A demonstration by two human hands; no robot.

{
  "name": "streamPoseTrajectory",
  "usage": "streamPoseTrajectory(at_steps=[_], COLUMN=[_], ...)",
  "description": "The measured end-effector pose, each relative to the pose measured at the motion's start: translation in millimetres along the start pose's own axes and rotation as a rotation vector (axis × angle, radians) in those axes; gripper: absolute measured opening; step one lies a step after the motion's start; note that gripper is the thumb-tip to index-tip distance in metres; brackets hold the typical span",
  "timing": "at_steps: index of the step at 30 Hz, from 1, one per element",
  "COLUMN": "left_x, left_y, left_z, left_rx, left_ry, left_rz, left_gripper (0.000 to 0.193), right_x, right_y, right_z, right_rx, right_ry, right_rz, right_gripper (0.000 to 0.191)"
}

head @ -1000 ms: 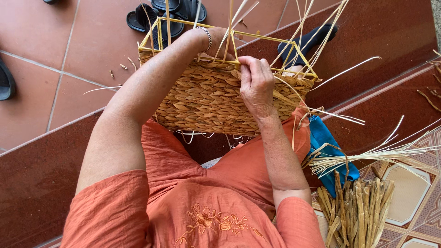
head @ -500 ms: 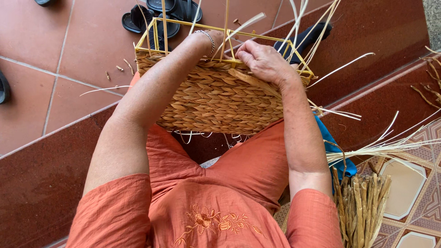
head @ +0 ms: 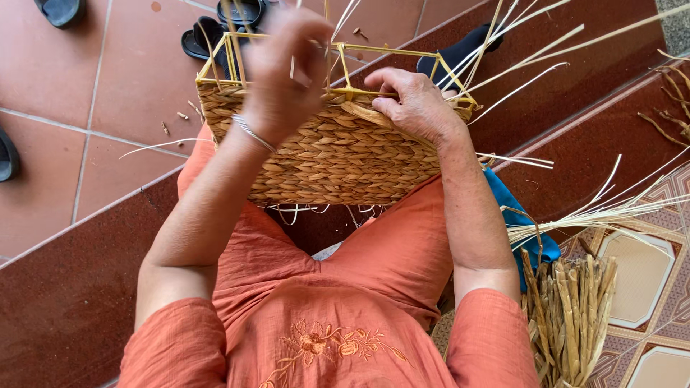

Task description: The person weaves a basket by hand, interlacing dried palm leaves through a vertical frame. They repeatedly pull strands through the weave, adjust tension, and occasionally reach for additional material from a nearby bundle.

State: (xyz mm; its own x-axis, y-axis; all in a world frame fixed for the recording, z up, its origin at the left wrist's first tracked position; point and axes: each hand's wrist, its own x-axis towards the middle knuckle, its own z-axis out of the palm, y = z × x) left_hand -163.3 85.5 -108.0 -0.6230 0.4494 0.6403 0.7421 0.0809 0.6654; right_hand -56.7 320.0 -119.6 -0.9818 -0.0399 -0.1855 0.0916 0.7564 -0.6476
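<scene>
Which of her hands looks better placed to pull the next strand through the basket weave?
Probably the left hand: it is raised above the woven basket, fingers among the loose upright strands. The right hand lies pressed on the rim, steadying the yellow frame.

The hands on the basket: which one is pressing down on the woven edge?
The right hand. It lies flat on the woven basket at its top edge, by the yellow frame. The left hand is lifted above the rim, pinching a thin strand.

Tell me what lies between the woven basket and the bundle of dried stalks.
In the head view, the right forearm and a blue cloth lie between the woven basket and the bundle of dried stalks.
</scene>
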Motion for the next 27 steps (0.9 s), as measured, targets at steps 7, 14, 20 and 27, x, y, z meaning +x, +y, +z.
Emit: streamPoseTrajectory(at_steps=[7, 14, 20, 27], left_x=[-2.0, 1.3, -16.5, -27.7], left_y=[-7.5, 0.0, -4.4, 1.9], left_z=[94.7, 90.0, 110.9, 109.1], left_rx=[0.368, 0.117, 0.173, 0.231], left_ry=[-0.833, -1.020, -0.822, -0.752], left_rz=[-0.332, -0.764, -0.455, -0.374], left_gripper=[0.018, 0.025, 0.025, 0.042], right_x=[-38.4, -80.1, -97.5, -105.0], right_y=[-8.1, -0.9, -0.4, -13.9], right_z=[11.5, 31.7, 42.6, 41.2], right_rx=[-0.149, -0.283, -0.294, -0.253], right_ry=[0.217, 0.525, 0.609, 0.649], right_rz=[-0.121, -0.171, -0.285, -0.283], right_gripper=[0.049, 0.025, 0.020, 0.031])
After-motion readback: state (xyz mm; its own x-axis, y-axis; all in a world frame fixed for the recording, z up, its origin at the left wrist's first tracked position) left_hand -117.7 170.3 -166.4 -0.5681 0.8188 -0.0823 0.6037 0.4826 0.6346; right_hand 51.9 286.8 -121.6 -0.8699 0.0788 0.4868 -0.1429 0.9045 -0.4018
